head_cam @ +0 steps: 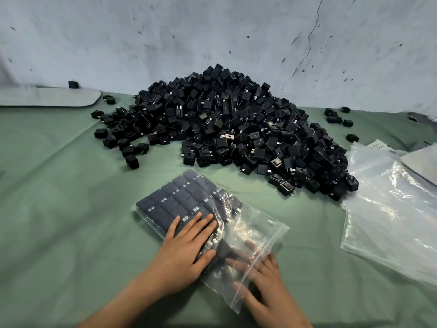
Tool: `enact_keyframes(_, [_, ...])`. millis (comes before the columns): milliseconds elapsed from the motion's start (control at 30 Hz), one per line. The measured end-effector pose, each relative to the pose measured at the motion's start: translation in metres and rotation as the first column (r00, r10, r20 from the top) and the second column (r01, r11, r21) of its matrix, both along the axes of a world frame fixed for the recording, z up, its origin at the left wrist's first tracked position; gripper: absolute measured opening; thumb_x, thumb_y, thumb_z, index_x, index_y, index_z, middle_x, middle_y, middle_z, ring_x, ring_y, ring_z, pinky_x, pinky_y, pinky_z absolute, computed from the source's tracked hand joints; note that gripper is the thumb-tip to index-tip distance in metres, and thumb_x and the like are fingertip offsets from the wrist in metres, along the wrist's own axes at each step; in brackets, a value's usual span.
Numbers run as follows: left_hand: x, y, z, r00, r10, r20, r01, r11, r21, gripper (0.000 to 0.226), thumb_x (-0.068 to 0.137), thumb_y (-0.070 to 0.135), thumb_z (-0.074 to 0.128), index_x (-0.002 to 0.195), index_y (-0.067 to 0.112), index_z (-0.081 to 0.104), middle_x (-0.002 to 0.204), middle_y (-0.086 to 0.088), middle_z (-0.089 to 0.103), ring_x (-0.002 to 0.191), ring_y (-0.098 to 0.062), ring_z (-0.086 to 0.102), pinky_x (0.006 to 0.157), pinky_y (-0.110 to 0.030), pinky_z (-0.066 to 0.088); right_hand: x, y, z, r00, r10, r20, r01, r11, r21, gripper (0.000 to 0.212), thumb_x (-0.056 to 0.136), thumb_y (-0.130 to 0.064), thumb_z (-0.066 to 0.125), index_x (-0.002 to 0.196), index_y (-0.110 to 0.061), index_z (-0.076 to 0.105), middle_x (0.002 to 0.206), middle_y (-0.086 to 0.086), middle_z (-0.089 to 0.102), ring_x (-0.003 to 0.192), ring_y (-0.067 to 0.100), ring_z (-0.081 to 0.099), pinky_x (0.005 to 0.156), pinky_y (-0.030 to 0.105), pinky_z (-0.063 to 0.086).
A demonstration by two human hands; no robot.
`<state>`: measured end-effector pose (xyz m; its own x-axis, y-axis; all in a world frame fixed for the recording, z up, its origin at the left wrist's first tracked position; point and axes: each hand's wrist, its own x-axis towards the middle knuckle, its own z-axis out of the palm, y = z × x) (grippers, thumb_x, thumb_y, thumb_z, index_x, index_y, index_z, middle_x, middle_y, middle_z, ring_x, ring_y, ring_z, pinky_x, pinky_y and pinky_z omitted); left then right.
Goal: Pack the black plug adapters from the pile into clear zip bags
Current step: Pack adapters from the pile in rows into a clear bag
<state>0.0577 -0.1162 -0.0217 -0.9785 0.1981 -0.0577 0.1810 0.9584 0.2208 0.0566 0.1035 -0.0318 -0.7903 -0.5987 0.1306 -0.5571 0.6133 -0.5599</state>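
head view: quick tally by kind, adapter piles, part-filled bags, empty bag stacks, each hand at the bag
adapter pile: 1
part-filled zip bag: 1
stack of empty bags: 1
hands: 2 (left hand, right hand)
total: 5

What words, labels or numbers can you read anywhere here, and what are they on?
No text is legible.
White sheet behind the empty clear plastic bags: dark print, too blurred to read.
Black plug adapters in the clear zip bag: pale patches, too small to read.
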Motion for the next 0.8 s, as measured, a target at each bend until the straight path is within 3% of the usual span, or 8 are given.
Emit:
enact_keyframes(133, [0.001,0.0,0.001,1.0,0.002,0.025,-0.002,1.0,-0.003,0.059,0.1,0.054,0.019,0.141,0.04,-0.022,0.153,0.025,-0.021,0.132,0.006,-0.037,0.111,-0.033,-0.029,-0.006,-0.003,-0.002,0.999,0.013,0.032,-0.019,0.981,0.191,0.055,0.087,-0.063,0.028,0.139,-0.049,0.016,0.143,-0.038,-0.003,0.135,-0.005,-0.028,0.113,0.033,-0.023])
enact_keyframes(300, [0.002,0.001,0.004,0.999,-0.005,0.039,0.005,1.0,-0.002,0.061,0.1,0.053,0.02,0.15,0.038,-0.012,0.157,0.023,-0.015,0.139,0.002,-0.028,0.112,-0.035,-0.026,-0.009,-0.003,-0.002,0.998,0.039,0.042,-0.046,0.982,0.181,0.054,0.09,-0.061,0.031,0.142,-0.048,0.025,0.142,-0.039,0.0,0.134,-0.007,-0.029,0.113,0.034,-0.022])
enact_keyframes(367, [-0.003,0.002,0.011,1.0,0.002,0.02,-0.002,1.0,-0.001,0.059,0.1,0.051,0.027,0.154,0.036,0.007,0.16,0.019,0.004,0.146,-0.001,-0.007,0.114,-0.038,-0.021,-0.007,-0.003,-0.004,0.999,0.041,-0.007,-0.04,0.996,0.077,0.049,0.091,-0.054,0.041,0.139,-0.043,0.039,0.144,-0.035,0.016,0.141,-0.004,-0.014,0.116,0.029,-0.013])
enact_keyframes(433, [-0.02,0.003,0.024,1.0,0.029,-0.001,-0.029,0.997,0.076,0.053,0.1,0.047,0.033,0.151,0.036,0.024,0.154,0.013,0.025,0.144,-0.007,0.017,0.116,-0.041,-0.013,-0.004,-0.003,-0.006,0.997,-0.067,-0.039,0.058,0.978,-0.199,0.036,0.087,-0.032,0.057,0.122,-0.028,0.064,0.135,-0.022,0.046,0.141,0.002,0.022,0.117,0.025,0.013])
enact_keyframes(533, [-0.076,0.006,0.044,0.991,0.079,-0.11,-0.057,0.98,0.189,0.053,0.098,0.042,0.042,0.149,0.033,0.029,0.15,0.006,0.036,0.137,-0.014,0.035,0.12,-0.046,0.011,-0.004,-0.001,-0.007,0.957,-0.288,0.034,0.27,0.841,-0.468,0.024,0.08,0.0,0.064,0.092,-0.016,0.078,0.108,-0.012,0.069,0.115,-0.002,0.054,0.1,0.014,0.039])
enact_keyframes(633, [-0.153,-0.001,0.056,0.954,0.26,-0.151,-0.208,0.933,0.294,0.063,0.096,0.031,0.052,0.152,0.023,0.023,0.155,-0.007,0.028,0.137,-0.027,0.035,0.113,-0.044,0.031,-0.008,0.003,-0.004,0.895,-0.397,0.203,0.441,0.716,-0.542,0.047,0.076,0.023,0.058,0.074,-0.02,0.077,0.088,-0.013,0.073,0.093,-0.003,0.065,0.083,0.01,0.045])
enact_keyframes(700, [-0.196,-0.008,0.054,0.925,0.358,-0.129,-0.322,0.917,0.234,0.064,0.096,0.026,0.052,0.153,0.022,0.024,0.157,-0.012,0.023,0.14,-0.035,0.028,0.113,-0.049,0.028,-0.01,0.008,-0.004,0.834,-0.447,0.323,0.544,0.574,-0.612,0.051,0.077,0.024,0.053,0.064,-0.022,0.072,0.073,-0.009,0.072,0.074,-0.003,0.063,0.07,0.01,0.045])
enact_keyframes(800, [-0.232,-0.02,0.041,0.937,0.321,-0.137,-0.325,0.946,-0.006,0.045,0.095,0.014,0.051,0.139,0.023,0.049,0.14,-0.012,0.046,0.127,-0.036,0.042,0.104,-0.048,0.037,-0.011,0.01,-0.005,0.776,-0.423,0.467,0.623,0.4,-0.672,0.048,0.081,0.021,0.05,0.059,-0.016,0.07,0.066,-0.001,0.069,0.061,0.001,0.057,0.06,0.011,0.041])
